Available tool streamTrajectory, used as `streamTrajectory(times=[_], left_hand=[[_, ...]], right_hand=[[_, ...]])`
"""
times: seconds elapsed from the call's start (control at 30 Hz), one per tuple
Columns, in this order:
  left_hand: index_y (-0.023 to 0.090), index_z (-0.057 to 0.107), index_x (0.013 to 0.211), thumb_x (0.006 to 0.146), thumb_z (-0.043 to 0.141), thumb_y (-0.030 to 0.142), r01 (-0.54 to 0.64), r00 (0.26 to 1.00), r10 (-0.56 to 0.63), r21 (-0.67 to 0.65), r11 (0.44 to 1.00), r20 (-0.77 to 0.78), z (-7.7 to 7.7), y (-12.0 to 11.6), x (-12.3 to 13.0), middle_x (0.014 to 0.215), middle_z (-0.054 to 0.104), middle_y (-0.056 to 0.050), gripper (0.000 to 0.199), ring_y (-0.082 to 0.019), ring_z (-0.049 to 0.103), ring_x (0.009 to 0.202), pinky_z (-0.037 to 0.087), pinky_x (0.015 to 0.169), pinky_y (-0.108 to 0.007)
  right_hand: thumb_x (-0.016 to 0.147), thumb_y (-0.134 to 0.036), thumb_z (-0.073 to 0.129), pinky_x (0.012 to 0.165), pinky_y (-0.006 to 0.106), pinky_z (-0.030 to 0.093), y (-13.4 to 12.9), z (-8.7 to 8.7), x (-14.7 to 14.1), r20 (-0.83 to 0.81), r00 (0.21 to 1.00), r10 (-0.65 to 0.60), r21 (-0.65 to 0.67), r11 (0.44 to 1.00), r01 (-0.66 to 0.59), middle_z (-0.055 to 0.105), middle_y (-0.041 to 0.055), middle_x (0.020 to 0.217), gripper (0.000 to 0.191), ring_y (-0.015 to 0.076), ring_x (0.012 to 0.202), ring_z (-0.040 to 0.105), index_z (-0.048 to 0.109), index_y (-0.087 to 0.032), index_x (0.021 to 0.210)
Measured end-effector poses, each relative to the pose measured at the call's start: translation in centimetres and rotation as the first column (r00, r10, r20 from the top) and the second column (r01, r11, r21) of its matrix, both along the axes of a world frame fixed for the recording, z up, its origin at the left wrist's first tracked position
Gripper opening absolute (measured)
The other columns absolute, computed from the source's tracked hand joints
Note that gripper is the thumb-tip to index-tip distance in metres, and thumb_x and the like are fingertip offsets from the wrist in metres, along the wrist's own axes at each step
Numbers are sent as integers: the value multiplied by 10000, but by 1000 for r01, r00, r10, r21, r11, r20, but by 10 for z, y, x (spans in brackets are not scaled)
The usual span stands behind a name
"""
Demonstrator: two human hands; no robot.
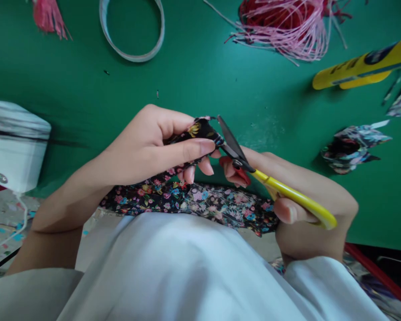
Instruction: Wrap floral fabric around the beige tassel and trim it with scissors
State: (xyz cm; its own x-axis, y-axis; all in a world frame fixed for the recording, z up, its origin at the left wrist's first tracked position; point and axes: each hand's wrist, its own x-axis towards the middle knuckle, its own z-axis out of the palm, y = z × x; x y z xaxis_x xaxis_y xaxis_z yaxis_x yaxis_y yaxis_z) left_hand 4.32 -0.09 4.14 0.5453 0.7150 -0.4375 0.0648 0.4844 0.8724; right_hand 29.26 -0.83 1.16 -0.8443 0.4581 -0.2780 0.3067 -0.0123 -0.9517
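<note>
Above the near edge of the green table (187, 76), black floral fabric (190, 198) is pinched between thumb and fingers of the left hand (157, 145). The right hand (259, 161) curls its fingers round yellow-handled scissors (270, 183), blades parted at the fabric's end. Farther off lie a white ring (135, 58) and pink cords (297, 40).

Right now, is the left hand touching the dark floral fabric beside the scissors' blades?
Touching. The head view shows the left hand gripping the floral fabric, its thumb pressed across it.

Soft light lays a pale sheen on the green table (203, 84); the white box (18, 162) looks blurred.
</note>
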Motion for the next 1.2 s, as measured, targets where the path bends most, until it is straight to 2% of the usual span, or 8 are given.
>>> streamTrajectory(times=[0.07, 0.3, 0.77, 0.97, 1.2], left_hand=[[109, 667, 733, 890, 622, 179, -3, 1000, 3, -11, 1000, -12, 0, 0, 0, 667, 718, 33, 177, -20, 619, 493, 519, 465, -92], [115, 674, 737, 886, 624, 166, -23, 999, 21, -25, 999, -45, 1, 0, 0, 664, 717, 51, 166, -10, 616, 484, 502, 443, -84], [121, 681, 737, 889, 622, 181, 43, 997, -41, 18, 999, -67, 1, 2, -3, 678, 726, 36, 174, -21, 619, 495, 494, 455, -91], [116, 707, 781, 880, 627, 143, 41, 998, -34, 139, 990, -53, 1, -2, -6, 687, 725, 18, 130, -26, 619, 515, 490, 469, -87], [128, 702, 761, 874, 641, 155, 2, 999, 1, 87, 996, -33, 1, -1, -2, 688, 734, 35, 131, -13, 609, 488, 480, 449, -82]], right_hand=[[869, -792, 276, 565, 268, 393, 1, -1, -1, -68, 995, 67, 10, 998, -66, 544, 33, 850, 631, 115, 688, 460, 413, -190, 1000], [844, -820, 288, 499, 261, 297, 1, -6, -3, -33, 999, 34, 24, 999, -33, 494, -8, 754, 649, 89, 601, 364, 406, -189, 941], [835, -830, 272, 509, 249, 300, 3, -8, -4, -69, 997, 40, 40, 998, -38, 469, -22, 727, 708, 85, 591, 336, 461, -170, 1008], [847, -819, 262, 507, 250, 288, 3, -5, -3, -50, 998, 36, 28, 999, -35, 474, -22, 726, 713, 78, 586, 335, 475, -159, 1014], [875, -781, 291, 511, 243, 307, 3, -8, -2, -82, 995, 56, 53, 997, -52, 477, -15, 750, 656, 84, 604, 336, 468, -167, 1022]])
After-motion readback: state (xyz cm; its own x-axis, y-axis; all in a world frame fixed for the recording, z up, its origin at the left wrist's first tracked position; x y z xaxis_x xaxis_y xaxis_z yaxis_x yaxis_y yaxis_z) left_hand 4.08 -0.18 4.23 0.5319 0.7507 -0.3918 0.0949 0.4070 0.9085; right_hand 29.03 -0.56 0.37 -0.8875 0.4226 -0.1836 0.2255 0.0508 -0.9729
